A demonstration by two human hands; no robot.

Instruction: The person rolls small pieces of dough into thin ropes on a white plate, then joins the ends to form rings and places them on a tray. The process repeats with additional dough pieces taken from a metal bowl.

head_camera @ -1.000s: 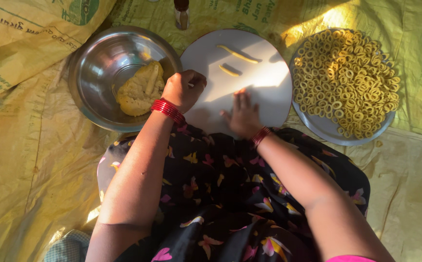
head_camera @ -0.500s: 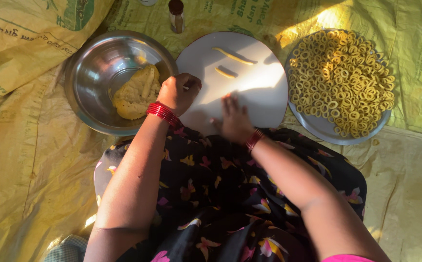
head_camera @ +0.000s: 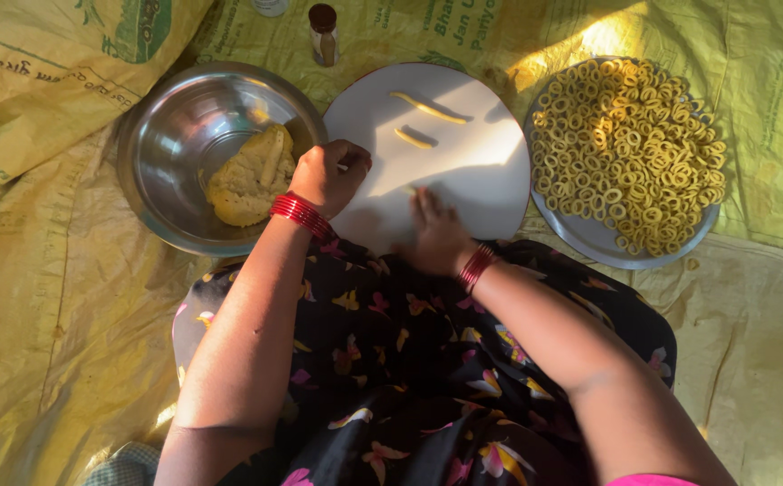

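Your right hand [head_camera: 436, 236] lies flat and open on the near edge of the white round board [head_camera: 463, 171], so roll with light, even pressure; your left hand [head_camera: 326, 175], at 9 o'clock, is curled shut, contents unclear. 2 dough strips [head_camera: 427, 108] lie toward 12, the dough lump [head_camera: 249, 175] in the steel bowl [head_camera: 171, 135] at 10.

Both arms bare. Stack of red bangles on left wrist [head_camera: 301, 216], another on right wrist [head_camera: 477, 266]. Black garment [head_camera: 409, 378] printed with pink, yellow, white flowers. Pink sleeve edge [head_camera: 652, 480] lower right.
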